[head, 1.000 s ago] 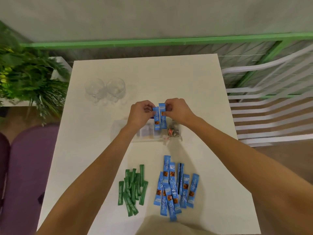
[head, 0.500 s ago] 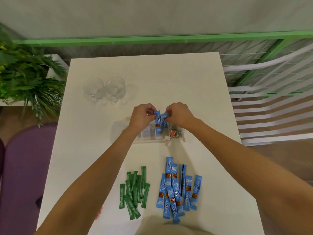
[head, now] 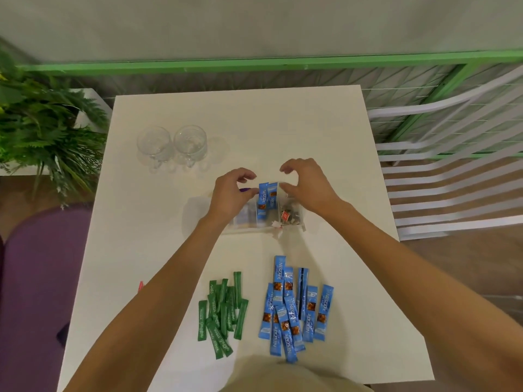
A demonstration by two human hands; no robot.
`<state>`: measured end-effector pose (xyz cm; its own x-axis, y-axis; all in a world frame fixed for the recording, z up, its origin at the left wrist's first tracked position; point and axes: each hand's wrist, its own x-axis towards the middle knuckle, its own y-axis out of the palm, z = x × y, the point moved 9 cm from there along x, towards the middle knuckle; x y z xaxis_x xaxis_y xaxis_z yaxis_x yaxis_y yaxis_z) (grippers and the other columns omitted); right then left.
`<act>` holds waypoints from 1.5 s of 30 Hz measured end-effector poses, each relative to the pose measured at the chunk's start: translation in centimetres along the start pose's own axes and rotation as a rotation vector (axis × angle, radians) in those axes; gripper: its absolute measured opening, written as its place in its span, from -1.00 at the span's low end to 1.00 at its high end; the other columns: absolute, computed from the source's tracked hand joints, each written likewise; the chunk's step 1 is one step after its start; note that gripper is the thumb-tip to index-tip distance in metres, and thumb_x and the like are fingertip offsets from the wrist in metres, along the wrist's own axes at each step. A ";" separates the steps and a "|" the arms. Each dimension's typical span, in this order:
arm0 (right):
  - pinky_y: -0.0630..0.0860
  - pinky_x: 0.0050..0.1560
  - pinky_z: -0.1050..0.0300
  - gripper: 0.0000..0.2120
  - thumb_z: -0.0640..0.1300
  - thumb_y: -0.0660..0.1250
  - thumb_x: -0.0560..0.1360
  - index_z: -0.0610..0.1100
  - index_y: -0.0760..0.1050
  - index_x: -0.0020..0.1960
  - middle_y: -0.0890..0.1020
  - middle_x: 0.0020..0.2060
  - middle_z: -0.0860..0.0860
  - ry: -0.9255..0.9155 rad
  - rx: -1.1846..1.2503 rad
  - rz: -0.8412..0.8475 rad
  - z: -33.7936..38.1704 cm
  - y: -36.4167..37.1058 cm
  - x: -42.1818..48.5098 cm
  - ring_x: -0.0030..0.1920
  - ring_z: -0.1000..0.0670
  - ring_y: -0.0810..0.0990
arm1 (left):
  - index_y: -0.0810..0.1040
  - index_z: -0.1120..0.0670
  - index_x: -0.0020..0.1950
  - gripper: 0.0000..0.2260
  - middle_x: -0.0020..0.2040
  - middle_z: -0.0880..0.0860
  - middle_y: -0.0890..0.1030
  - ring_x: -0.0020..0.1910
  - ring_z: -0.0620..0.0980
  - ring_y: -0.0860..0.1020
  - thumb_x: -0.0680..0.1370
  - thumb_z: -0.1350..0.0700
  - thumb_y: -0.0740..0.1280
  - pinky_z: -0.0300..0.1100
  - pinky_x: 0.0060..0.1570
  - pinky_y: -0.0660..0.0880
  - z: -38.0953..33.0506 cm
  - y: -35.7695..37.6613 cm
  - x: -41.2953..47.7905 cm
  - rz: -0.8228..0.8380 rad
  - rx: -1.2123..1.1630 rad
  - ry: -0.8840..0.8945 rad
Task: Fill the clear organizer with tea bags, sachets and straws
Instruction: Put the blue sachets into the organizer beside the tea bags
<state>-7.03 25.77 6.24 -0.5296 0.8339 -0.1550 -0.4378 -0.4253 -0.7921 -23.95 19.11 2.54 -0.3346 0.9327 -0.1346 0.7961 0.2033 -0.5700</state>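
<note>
The clear organizer point(head: 244, 229) lies mid-table. Two blue coffee sachets point(head: 266, 200) stand upright in its middle compartment, and tea bags point(head: 289, 217) fill the right one. My left hand point(head: 230, 193) hovers over the left part with loosely curled fingers; its thumb is right beside the sachets and the index finger is lifted off them. To the right of the sachets my right hand point(head: 307, 185) is spread in an open arc and holds nothing. Nearer me lie a pile of blue sachets point(head: 297, 306) and a pile of green sachets point(head: 223, 311).
Two clear glass cups point(head: 173, 144) stand at the table's back left. A leafy plant point(head: 42, 131) is off the left edge, a purple seat point(head: 36, 278) below it. A white slatted chair point(head: 452, 171) stands at the right. A small red tip point(head: 140, 286) shows by my left forearm.
Both hands lowered the two blue sachets into the middle compartment, then let go. My right hand has opened and drawn away to the right; my left index finger has lifted off.
</note>
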 end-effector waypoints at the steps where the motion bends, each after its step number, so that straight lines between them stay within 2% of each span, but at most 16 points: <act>1: 0.32 0.12 0.22 -0.73 -0.14 0.37 0.50 -0.09 0.52 0.20 0.60 0.08 0.01 -0.022 0.050 -0.062 0.2 -1.1 -1.0 0.18 -0.01 0.43 | 0.62 0.08 0.03 -0.77 0.00 -0.05 0.63 -0.06 -0.11 0.53 0.41 0.23 0.51 -0.50 -0.21 0.40 -0.2 -0.6 -0.6 -0.048 -0.010 0.009; 3: 0.28 0.09 0.30 -0.78 -0.16 0.35 0.52 -0.09 0.53 0.17 0.60 0.06 0.05 -0.052 0.139 -0.180 0.1 -3.2 -3.3 0.16 0.05 0.44 | 0.62 0.05 0.02 -0.80 0.01 -0.06 0.63 -0.05 -0.11 0.54 0.43 0.24 0.48 -0.44 -0.19 0.40 -0.6 -1.9 -2.3 -0.148 -0.037 0.035; 5: 0.36 0.06 0.29 -0.83 -0.14 0.34 0.53 -0.08 0.55 0.12 0.61 0.01 0.08 -0.054 0.194 -0.249 -0.6 -4.3 -5.8 0.10 0.10 0.48 | 0.63 0.06 -0.01 -0.85 -0.05 -0.05 0.65 -0.10 -0.13 0.55 0.46 0.25 0.44 -0.44 -0.20 0.41 -1.1 -2.2 -4.7 -0.181 -0.087 0.048; 8: 0.40 -0.15 0.36 -0.93 -0.15 0.33 0.54 -0.07 0.58 0.00 0.66 -0.17 0.08 0.012 0.283 -0.244 -2.5 -4.0 -9.5 -0.13 0.15 0.56 | 0.65 0.06 -0.05 -0.89 -0.18 -0.02 0.66 -0.21 -0.15 0.56 0.49 0.25 0.41 -0.44 -0.23 0.44 -0.6 -0.6 -8.8 -0.077 -0.165 -0.012; 10: 0.42 -0.26 0.34 -0.93 -0.15 0.33 0.55 -0.07 0.58 -0.09 0.66 -0.32 0.06 0.118 0.343 -0.175 -4.4 -2.1 -11.8 -0.28 0.12 0.57 | 0.65 0.04 -0.06 -0.88 -0.23 -0.01 0.66 -0.24 -0.11 0.59 0.51 0.26 0.40 -0.35 -0.22 0.53 0.4 1.7 -11.6 0.052 -0.166 -0.064; 13: 0.54 -0.27 0.06 -0.86 -0.10 0.33 0.55 -0.08 0.59 -0.16 0.65 -0.41 0.02 0.289 0.381 0.002 -7.0 2.5 -15.1 -0.37 -0.06 0.61 | 0.65 0.02 -0.10 -0.88 -0.30 -0.04 0.65 -0.31 -0.09 0.61 0.51 0.24 0.41 -0.11 -0.17 0.63 2.9 5.2 -15.2 0.205 -0.101 -0.147; 14: 0.55 -0.27 0.04 -0.84 -0.09 0.33 0.55 -0.09 0.60 -0.17 0.66 -0.42 0.01 0.326 0.365 0.069 -7.4 4.0 -15.9 -0.38 -0.06 0.61 | 0.65 0.02 -0.11 -0.90 -0.30 -0.05 0.65 -0.33 -0.09 0.61 0.50 0.22 0.41 -0.06 -0.16 0.63 3.8 6.1 -16.0 0.232 -0.063 -0.176; 18: 0.57 -0.29 0.15 -0.81 -0.13 0.34 0.54 -0.17 0.62 -0.20 0.67 -0.42 -0.04 0.405 0.337 0.240 -7.6 8.7 -18.5 -0.50 0.16 0.56 | 0.61 0.04 -0.04 -0.93 -0.28 -0.08 0.61 -0.25 -0.09 0.61 0.51 0.08 0.42 -0.06 -0.08 0.59 6.2 8.3 -17.9 0.293 0.113 -0.245; 20: 0.58 -0.27 0.08 -0.80 -0.12 0.36 0.51 -0.16 0.63 -0.25 0.64 -0.45 -0.04 0.423 0.316 0.292 -7.3 10.4 -19.3 -0.49 0.11 0.54 | 0.59 0.04 0.01 -0.83 -0.22 -0.06 0.62 -0.18 -0.07 0.59 0.50 -0.02 0.42 -0.09 -0.06 0.57 6.8 9.2 -18.3 0.339 0.224 -0.278; 23: 0.55 -0.28 0.10 -0.75 0.03 0.43 0.43 -0.13 0.61 -0.30 0.62 -0.42 -0.02 0.456 0.178 0.403 -7.0 12.8 -20.4 -0.43 0.06 0.54 | 0.55 0.03 0.02 -0.73 -0.16 -0.04 0.62 -0.14 -0.05 0.57 0.47 -0.13 0.41 -0.14 -0.17 0.51 6.9 10.1 -18.8 0.373 0.364 -0.288; 26: 0.54 -0.23 0.10 -0.69 0.16 0.43 0.38 -0.11 0.61 -0.22 0.64 -0.30 -0.02 0.431 -0.039 0.469 -6.8 14.2 -21.0 -0.29 0.02 0.59 | 0.51 0.01 -0.02 -0.70 -0.16 -0.03 0.62 -0.18 -0.03 0.57 0.47 -0.20 0.38 -0.17 -0.29 0.43 6.3 10.4 -18.7 0.337 0.471 -0.254; 30: 0.50 -0.24 0.11 -0.72 0.08 0.39 0.41 -0.14 0.56 -0.11 0.61 -0.18 -0.07 0.379 -0.218 0.478 -6.5 15.1 -20.8 -0.17 -0.06 0.61 | 0.47 0.02 -0.05 -0.69 -0.19 -0.03 0.60 -0.22 -0.04 0.54 0.48 -0.21 0.37 -0.17 -0.33 0.33 5.8 10.5 -18.3 0.302 0.522 -0.215; 33: 0.41 -0.29 0.15 -0.79 0.00 0.40 0.42 -0.15 0.55 -0.11 0.55 -0.22 -0.06 0.393 -0.187 0.450 -6.6 15.3 -20.7 -0.22 -0.06 0.54 | 0.47 -0.01 -0.06 -0.74 -0.20 -0.06 0.58 -0.21 -0.05 0.54 0.47 -0.16 0.40 -0.17 -0.33 0.33 6.1 10.8 -18.1 0.307 0.497 -0.224; 36: 0.38 -0.33 0.18 -0.85 -0.07 0.39 0.43 -0.13 0.50 -0.23 0.55 -0.29 -0.06 0.419 -0.103 0.423 -6.8 15.3 -20.6 -0.25 -0.06 0.55 | 0.55 -0.01 -0.08 -0.82 -0.22 -0.10 0.55 -0.20 -0.08 0.53 0.46 -0.08 0.43 -0.20 -0.29 0.40 6.9 11.0 -18.1 0.320 0.382 -0.297; 42: 0.39 -0.38 0.19 -0.73 -0.16 0.42 0.41 -0.12 0.44 -0.42 0.49 -0.47 -0.06 0.478 0.191 0.385 -7.4 13.5 -19.6 -0.47 0.01 0.42 | 0.59 0.05 -0.20 -0.86 -0.36 -0.09 0.50 -0.36 -0.11 0.46 0.44 0.04 0.49 -0.29 -0.37 0.33 7.9 10.4 -17.9 0.292 0.133 -0.370; 45: 0.39 -0.42 0.22 -0.68 -0.19 0.44 0.42 -0.16 0.45 -0.46 0.58 -0.46 -0.21 0.407 0.317 0.320 -6.4 10.9 -18.1 -0.51 0.05 0.43 | 0.58 0.04 -0.24 -0.86 -0.34 -0.06 0.56 -0.38 -0.16 0.48 0.42 0.08 0.52 -0.35 -0.35 0.39 7.7 9.4 -17.7 0.239 0.000 -0.392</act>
<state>2.45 8.29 -3.31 -0.3773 0.6882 -0.6196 -0.5308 -0.7090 -0.4643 -14.44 2.19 -6.72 -0.3070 0.7702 -0.5591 0.8743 -0.0039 -0.4854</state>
